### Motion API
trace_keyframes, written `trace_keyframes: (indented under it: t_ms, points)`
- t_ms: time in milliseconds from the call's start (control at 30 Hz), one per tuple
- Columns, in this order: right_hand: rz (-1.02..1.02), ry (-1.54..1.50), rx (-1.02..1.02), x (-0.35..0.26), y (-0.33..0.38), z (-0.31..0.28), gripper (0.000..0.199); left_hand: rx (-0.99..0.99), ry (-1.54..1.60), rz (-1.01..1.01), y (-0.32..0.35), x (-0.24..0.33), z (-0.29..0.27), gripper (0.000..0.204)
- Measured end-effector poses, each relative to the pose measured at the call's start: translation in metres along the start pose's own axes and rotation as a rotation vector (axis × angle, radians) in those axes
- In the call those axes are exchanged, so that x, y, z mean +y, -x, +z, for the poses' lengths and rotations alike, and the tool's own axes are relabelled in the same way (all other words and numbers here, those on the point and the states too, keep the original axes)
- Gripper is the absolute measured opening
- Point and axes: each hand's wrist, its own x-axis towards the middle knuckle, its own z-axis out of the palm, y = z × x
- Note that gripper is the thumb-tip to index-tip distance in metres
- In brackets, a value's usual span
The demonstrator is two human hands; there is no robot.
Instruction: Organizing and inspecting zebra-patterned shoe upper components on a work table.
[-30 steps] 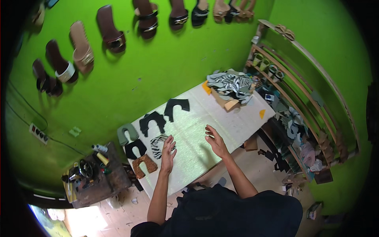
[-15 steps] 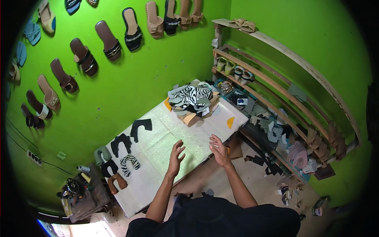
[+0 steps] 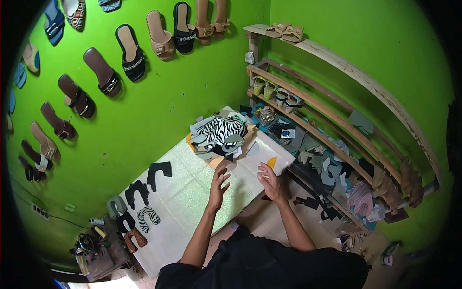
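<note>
- Bright green walls (image 3: 192, 96), hung with single sandals (image 3: 130, 53) in brown, black and tan; low white worktable (image 3: 192, 202) set against the left-hand wall.
- Left hand (image 3: 219, 185) raised over table, fingers spread and loosely curled, holding nothing.
- Right hand (image 3: 272, 183) alongside, near table's right edge, palm down, fingers open, likewise empty.
- Nearest to both hands: heap of cut pieces (image 3: 221, 137) at far end of table, zebra-striped, grey and tan, just beyond the fingertips, not touched.
- Small orange piece (image 3: 272, 162) just beyond right hand.
- Black cut-out shapes (image 3: 159, 174) laid in a row along table's left side, well apart from hands.
- Wooden shelves (image 3: 327, 115) on right, loaded with scraps and sandals.
</note>
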Motion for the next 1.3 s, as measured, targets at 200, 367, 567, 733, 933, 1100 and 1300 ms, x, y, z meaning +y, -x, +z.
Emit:
trace_keyframes:
  t_ms: [200,367,567,733,933,1100,1300]
  points:
    - [0.044,0.048,-0.01,0.006,-0.062,-0.009,0.054,0.017,0.018,-0.017,-0.056,0.01,-0.004,0.065]
    - [0.057,0.088,-0.033,0.02,-0.115,-0.009,0.053,0.065,0.013,-0.031,-0.097,0.012,-0.014,0.064]
    - [0.065,0.084,-0.085,0.034,-0.178,-0.002,0.052,0.135,0.01,-0.056,-0.146,0.004,-0.022,0.064]
    - [0.06,0.108,-0.181,0.051,-0.231,-0.003,0.05,0.21,0.056,-0.083,-0.191,-0.007,-0.021,0.059]
    - [0.073,0.153,-0.186,0.091,-0.286,0.001,0.044,0.28,-0.001,-0.142,-0.237,-0.024,-0.023,0.052]
    - [0.028,0.309,-0.17,0.114,-0.314,0.008,0.039,0.396,-0.048,-0.144,-0.258,-0.031,-0.013,0.048]
    - [0.013,0.413,-0.05,0.122,-0.319,0.02,0.039,0.424,-0.121,-0.13,-0.26,-0.035,-0.009,0.044]
